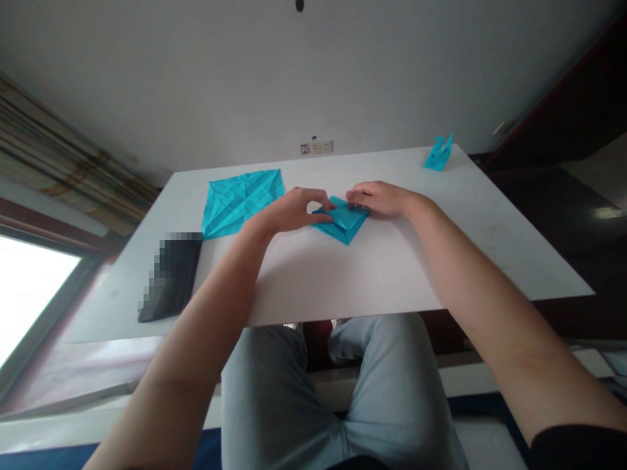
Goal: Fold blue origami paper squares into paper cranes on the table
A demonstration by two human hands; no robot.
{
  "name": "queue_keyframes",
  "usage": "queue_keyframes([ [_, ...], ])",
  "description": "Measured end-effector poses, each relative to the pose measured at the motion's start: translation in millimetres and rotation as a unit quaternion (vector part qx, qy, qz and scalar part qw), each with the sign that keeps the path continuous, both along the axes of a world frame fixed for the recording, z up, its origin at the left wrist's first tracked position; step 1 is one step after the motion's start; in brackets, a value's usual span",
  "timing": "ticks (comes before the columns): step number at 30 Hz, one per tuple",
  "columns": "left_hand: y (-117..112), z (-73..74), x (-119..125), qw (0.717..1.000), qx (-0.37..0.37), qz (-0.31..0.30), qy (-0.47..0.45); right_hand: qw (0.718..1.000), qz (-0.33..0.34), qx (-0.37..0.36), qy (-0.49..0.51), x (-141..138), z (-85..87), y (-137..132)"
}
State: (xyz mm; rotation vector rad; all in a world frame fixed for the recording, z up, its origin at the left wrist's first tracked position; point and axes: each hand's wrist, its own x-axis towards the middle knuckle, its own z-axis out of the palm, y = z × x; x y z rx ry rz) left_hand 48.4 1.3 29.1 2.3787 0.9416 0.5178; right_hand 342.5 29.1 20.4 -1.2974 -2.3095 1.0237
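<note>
A partly folded sheet of blue origami paper [347, 225] lies on the white table in front of me, one corner pointing toward me. My left hand [301, 207] pinches its left side between thumb and fingers. At the right side, the fingers of my right hand [379, 198] are closed on the paper's edge. The upper layer appears lifted a little between the hands. Some of the fingertips are hidden by the folds.
An unfolded, creased blue sheet [245, 199] lies at the back left of the white table [323, 287]. A dark flat tablet-like object [171, 281] rests at the left. A folded blue paper crane [439, 155] stands at the far right corner. Wall sockets [317, 147] are behind.
</note>
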Motion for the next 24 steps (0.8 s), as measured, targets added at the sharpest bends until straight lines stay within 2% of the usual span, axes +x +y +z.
queue_keyframes([
  [6, 6.2, -9.8, -2.5, 0.995, 0.052, 0.080, -0.019, 0.997, -0.037, -0.033, 0.065, 2.6, 4.2, -3.6],
  [11, 9.6, -17.7, 1.3, 0.989, 0.076, 0.120, -0.037, 0.996, -0.022, 0.041, 0.075, 0.8, 5.4, -1.8],
  [15, 5.9, -15.1, 6.5, 0.988, 0.076, 0.132, -0.033, 0.996, -0.017, 0.079, 0.033, -2.8, 2.7, -0.4],
  [20, 2.3, -8.4, 11.2, 0.983, 0.103, 0.149, 0.024, 0.998, 0.018, 0.060, 0.009, -4.1, 3.5, -1.8],
  [24, 3.3, -9.8, 12.0, 0.981, 0.106, 0.158, 0.030, 0.997, -0.009, 0.071, 0.000, -4.5, 4.0, -1.8],
])
